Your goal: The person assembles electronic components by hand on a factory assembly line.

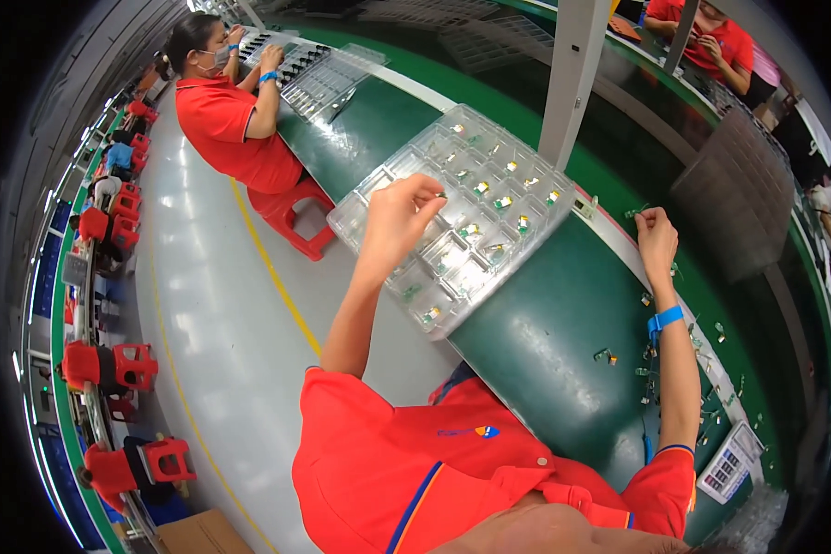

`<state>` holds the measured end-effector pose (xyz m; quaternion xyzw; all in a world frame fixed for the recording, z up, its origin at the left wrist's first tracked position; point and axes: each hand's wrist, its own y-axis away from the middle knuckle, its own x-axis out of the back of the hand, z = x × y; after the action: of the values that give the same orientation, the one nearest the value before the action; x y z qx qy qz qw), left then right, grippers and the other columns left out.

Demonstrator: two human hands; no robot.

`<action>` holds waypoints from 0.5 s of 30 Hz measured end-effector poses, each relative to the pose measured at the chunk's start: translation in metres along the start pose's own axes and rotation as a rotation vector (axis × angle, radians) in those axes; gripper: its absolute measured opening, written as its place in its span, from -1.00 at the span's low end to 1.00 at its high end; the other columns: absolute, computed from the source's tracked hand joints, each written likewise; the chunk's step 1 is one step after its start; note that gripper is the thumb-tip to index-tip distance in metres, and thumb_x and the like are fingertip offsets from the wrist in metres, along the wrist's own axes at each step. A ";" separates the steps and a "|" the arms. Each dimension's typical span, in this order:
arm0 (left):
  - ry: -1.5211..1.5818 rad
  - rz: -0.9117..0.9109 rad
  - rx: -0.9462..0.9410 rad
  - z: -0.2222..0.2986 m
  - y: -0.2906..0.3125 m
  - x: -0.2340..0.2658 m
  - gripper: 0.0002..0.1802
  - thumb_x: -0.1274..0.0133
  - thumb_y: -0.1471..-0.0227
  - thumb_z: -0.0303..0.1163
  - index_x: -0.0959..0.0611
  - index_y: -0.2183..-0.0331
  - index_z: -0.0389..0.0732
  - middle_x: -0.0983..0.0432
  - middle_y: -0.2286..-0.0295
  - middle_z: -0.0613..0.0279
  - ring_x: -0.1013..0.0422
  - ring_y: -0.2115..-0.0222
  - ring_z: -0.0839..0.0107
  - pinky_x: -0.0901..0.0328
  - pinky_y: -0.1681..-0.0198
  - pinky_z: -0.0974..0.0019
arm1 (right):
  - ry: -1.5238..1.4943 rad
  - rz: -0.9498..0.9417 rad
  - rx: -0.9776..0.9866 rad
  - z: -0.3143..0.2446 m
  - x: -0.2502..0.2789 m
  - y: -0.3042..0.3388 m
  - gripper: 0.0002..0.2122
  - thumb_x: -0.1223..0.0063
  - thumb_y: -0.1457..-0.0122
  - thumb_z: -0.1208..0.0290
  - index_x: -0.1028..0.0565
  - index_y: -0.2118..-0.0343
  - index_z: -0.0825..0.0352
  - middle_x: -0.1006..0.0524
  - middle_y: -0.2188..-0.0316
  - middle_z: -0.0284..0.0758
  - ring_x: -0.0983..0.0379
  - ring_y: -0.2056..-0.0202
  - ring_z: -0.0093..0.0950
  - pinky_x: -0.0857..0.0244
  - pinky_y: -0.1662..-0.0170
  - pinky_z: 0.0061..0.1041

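Over the near-left part of a clear plastic compartment tray (349, 218), my left hand (401, 214) is closed, pinching a tiny dark part (441, 195) whose kind I cannot make out. Several compartments hold small green circuit boards (502, 202) with white and yellow pieces. My right hand (657, 242) is beyond the tray's right corner, over the far edge of the bench. Its fingers are pinched on a small green circuit board (632, 213). A blue wrist strap (665, 319) circles my right wrist.
Loose small boards (606, 355) lie on the green bench (526, 323) and along its far strip. A labelled white card (731, 462) sits at the right end. A white post (572, 83) rises behind the tray. A co-worker (235, 120) handles black parts in other trays at far left.
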<state>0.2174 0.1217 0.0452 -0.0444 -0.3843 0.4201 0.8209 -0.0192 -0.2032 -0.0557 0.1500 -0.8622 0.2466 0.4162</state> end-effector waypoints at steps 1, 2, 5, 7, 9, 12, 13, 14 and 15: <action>-0.081 -0.060 -0.008 0.004 -0.001 -0.003 -0.85 -0.18 0.09 -0.50 -0.62 0.38 -0.32 -0.59 0.49 0.16 -0.49 0.52 0.48 -0.33 0.42 0.43 | -0.073 0.017 0.013 -0.008 0.008 0.006 -0.86 -0.14 -0.05 0.41 -0.49 0.41 0.38 -0.55 0.49 -0.17 -0.51 0.43 -0.26 -0.35 0.35 -0.36; -0.109 -0.073 -0.055 0.000 -0.002 -0.008 -0.84 -0.19 0.09 -0.47 -0.63 0.38 -0.30 -0.57 0.50 0.11 -0.47 0.54 0.41 -0.32 0.45 0.38 | -0.144 0.037 0.024 -0.016 0.016 0.012 -0.86 -0.13 -0.06 0.41 -0.50 0.40 0.38 -0.55 0.52 -0.21 -0.53 0.47 -0.35 -0.35 0.36 -0.46; -0.203 -0.031 -0.175 0.003 0.000 -0.011 -0.86 -0.18 0.08 -0.46 -0.63 0.40 -0.31 -0.57 0.50 0.13 -0.45 0.56 0.39 -0.31 0.47 0.33 | -0.217 0.034 0.180 -0.032 0.047 0.040 -0.90 -0.12 -0.07 0.48 -0.50 0.39 0.40 -0.53 0.55 -0.25 -0.50 0.49 -0.47 -0.33 0.39 -0.54; -0.086 -0.018 -0.093 0.029 0.010 -0.011 -0.89 -0.16 0.07 -0.49 -0.63 0.41 -0.31 -0.52 0.53 0.11 -0.45 0.54 0.34 -0.31 0.47 0.33 | -0.266 0.023 0.206 -0.042 0.069 0.062 -0.90 -0.14 -0.04 0.59 -0.51 0.36 0.42 -0.53 0.46 -0.22 -0.48 0.47 -0.47 -0.35 0.36 -0.52; -0.015 -0.071 -0.071 0.056 0.036 -0.019 -0.89 -0.15 0.05 -0.49 -0.64 0.39 -0.31 -0.52 0.52 0.13 -0.45 0.53 0.37 -0.31 0.48 0.37 | -0.234 0.042 0.371 -0.052 0.090 0.082 -0.87 -0.18 0.02 0.61 -0.53 0.36 0.39 -0.53 0.43 -0.21 -0.48 0.43 -0.40 -0.36 0.34 -0.50; 0.382 -0.258 -0.044 0.085 0.065 -0.055 -0.83 -0.14 0.02 -0.52 -0.65 0.29 -0.29 -0.54 0.44 0.14 -0.48 0.47 0.44 -0.33 0.45 0.44 | -0.209 0.006 0.684 -0.066 0.106 0.105 -0.76 -0.21 0.11 0.67 -0.53 0.32 0.38 -0.53 0.42 -0.24 -0.47 0.39 -0.31 -0.36 0.31 -0.46; 0.493 -0.302 0.014 0.089 0.070 -0.072 -0.79 -0.10 -0.02 -0.52 -0.64 0.23 -0.30 -0.54 0.38 0.15 -0.48 0.43 0.47 -0.37 0.40 0.45 | -0.223 -0.017 0.767 -0.071 0.113 0.112 -0.73 -0.20 0.14 0.69 -0.52 0.30 0.38 -0.54 0.41 -0.25 -0.46 0.38 -0.29 -0.37 0.31 -0.44; 0.597 -0.341 0.075 0.093 0.073 -0.085 -0.75 -0.07 -0.05 -0.52 -0.63 0.17 -0.31 -0.53 0.31 0.15 -0.47 0.40 0.49 -0.41 0.35 0.46 | -0.205 -0.039 0.818 -0.073 0.118 0.116 -0.70 -0.20 0.17 0.72 -0.51 0.28 0.41 -0.54 0.39 -0.27 -0.47 0.37 -0.29 -0.38 0.30 -0.42; 0.610 -0.355 0.075 0.097 0.075 -0.096 -0.75 -0.07 -0.05 -0.52 -0.63 0.17 -0.31 -0.53 0.31 0.15 -0.47 0.40 0.49 -0.41 0.35 0.46 | -0.218 -0.035 0.831 -0.075 0.123 0.122 -0.69 -0.19 0.17 0.72 -0.51 0.27 0.42 -0.55 0.37 -0.25 -0.48 0.34 -0.26 -0.40 0.28 -0.39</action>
<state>0.0699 0.0763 0.0270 -0.0701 -0.1073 0.2522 0.9592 -0.1022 -0.0665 0.0446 0.3448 -0.7259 0.5485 0.2311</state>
